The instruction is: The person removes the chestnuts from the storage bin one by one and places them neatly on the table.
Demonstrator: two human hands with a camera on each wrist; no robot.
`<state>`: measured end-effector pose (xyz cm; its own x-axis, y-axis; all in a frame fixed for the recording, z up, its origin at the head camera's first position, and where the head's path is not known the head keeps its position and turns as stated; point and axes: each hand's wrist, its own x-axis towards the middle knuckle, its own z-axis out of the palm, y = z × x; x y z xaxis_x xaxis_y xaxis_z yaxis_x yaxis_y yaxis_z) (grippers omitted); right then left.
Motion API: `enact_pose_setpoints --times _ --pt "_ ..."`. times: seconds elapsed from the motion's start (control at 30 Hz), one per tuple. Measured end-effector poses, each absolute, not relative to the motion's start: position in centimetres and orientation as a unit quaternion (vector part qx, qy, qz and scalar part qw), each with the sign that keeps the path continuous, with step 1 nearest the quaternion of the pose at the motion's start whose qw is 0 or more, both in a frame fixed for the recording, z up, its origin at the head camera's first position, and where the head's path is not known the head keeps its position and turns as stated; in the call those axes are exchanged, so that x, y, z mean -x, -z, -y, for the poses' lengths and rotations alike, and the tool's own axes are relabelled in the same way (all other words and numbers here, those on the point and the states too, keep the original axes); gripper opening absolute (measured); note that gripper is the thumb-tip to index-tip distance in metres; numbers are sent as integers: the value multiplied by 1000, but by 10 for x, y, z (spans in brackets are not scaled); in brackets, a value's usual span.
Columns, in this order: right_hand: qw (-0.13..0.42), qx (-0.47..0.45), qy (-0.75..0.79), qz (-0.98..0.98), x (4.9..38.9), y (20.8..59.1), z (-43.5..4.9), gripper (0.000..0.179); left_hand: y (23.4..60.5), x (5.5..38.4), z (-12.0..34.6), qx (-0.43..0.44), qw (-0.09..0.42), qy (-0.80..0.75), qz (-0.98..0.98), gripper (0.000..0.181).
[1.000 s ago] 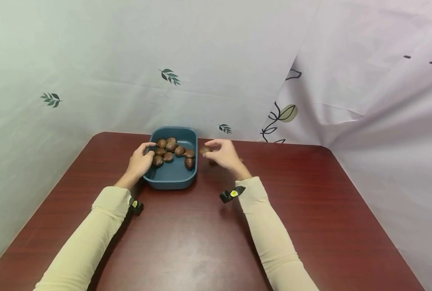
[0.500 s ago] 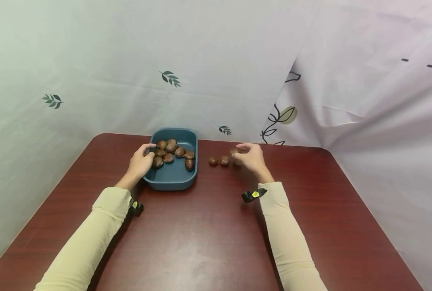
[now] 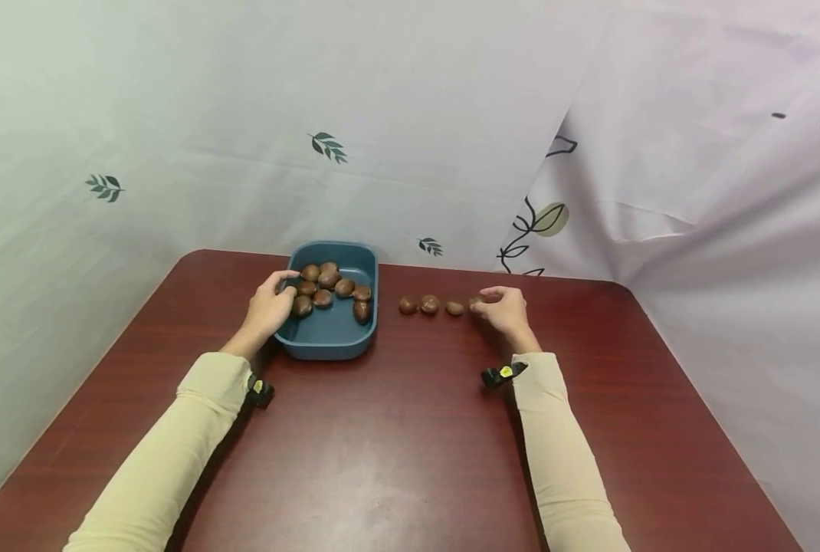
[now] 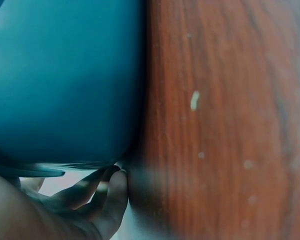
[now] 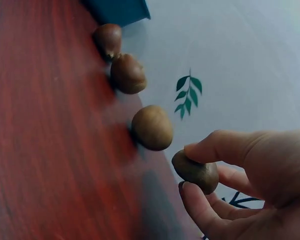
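Observation:
A blue rectangular bin (image 3: 327, 351) stands near the table's far edge, with several brown chestnuts (image 3: 344, 287) inside. My left hand (image 3: 267, 310) holds its left wall, thumb over the rim; in the left wrist view the other fingers (image 4: 112, 200) lie against the outside of the bin (image 4: 65, 90). To the right of the bin, my right hand (image 3: 508, 314) pinches a chestnut (image 5: 197, 172) between thumb and fingers. It is at the right end of a row on the table, after three other chestnuts (image 3: 429, 305), which show clearly in the right wrist view.
The dark red wooden table (image 3: 369, 445) extends toward me and to the right. A pale cloth with leaf prints (image 3: 327, 146) hangs just behind its far edge and along the sides.
My right hand has moved right, away from the bin, and left a chestnut third in the row. It now pinches another one at the row's end. My left hand stays on the bin.

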<state>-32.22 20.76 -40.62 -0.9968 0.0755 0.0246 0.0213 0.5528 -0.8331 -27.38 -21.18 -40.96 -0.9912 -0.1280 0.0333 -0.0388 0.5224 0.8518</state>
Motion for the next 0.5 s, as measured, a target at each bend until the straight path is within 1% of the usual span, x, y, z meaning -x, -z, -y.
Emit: enact_pose_setpoints --times 0.2,0.5 --pt "17 24 -445 895 325 415 -208 37 411 274 212 -48 44 486 871 46" --pt "35 -6 -399 916 326 421 -211 36 413 277 214 -45 43 483 873 46"
